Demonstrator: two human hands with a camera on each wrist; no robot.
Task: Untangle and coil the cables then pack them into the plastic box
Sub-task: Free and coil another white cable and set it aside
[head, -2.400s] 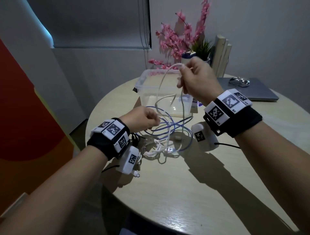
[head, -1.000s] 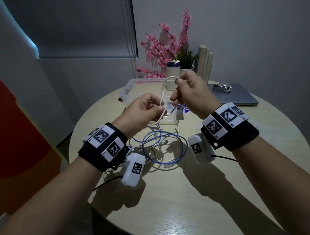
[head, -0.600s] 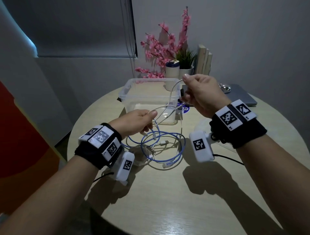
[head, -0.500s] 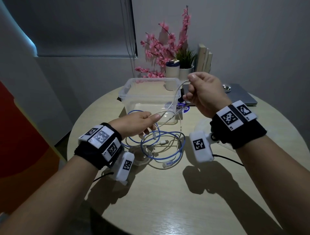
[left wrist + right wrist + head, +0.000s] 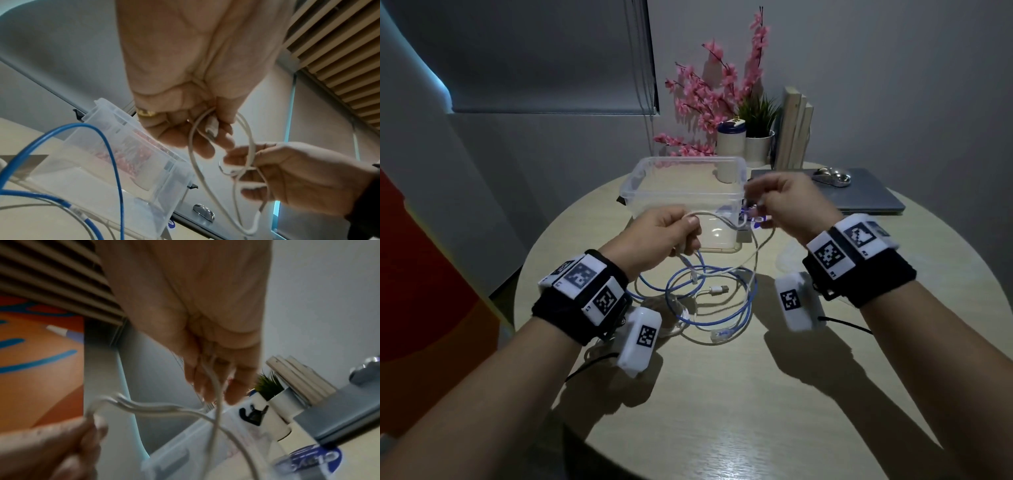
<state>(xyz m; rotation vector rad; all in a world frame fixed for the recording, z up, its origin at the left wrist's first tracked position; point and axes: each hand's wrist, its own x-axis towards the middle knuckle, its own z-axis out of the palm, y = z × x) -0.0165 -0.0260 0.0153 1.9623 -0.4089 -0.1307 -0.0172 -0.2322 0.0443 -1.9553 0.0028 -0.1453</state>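
Observation:
Both hands hold a thin white cable (image 5: 722, 219) above the table, in front of the clear plastic box (image 5: 640, 185). My left hand (image 5: 674, 236) grips a loop of it together with its plug end (image 5: 211, 125). My right hand (image 5: 780, 202) pinches the same white cable (image 5: 216, 382) a short way to the right. The rest of it hangs down to the table, where a blue cable (image 5: 709, 318) lies in loose tangled loops with a white plug (image 5: 717, 290) among them. The blue cable (image 5: 111, 146) arcs past the box (image 5: 127, 155) in the left wrist view.
The round wooden table (image 5: 722, 411) carries a closed laptop (image 5: 866, 198) with a mouse (image 5: 832, 176) at the back right. Behind the box stand a pink flower arrangement (image 5: 709, 92), a small potted plant (image 5: 756, 116), a white cup (image 5: 731, 142) and upright books (image 5: 796, 130).
My left hand has risen from the table and now grips a loop of the white cable. My right hand has come down and toward it, so the two hands are closer together.

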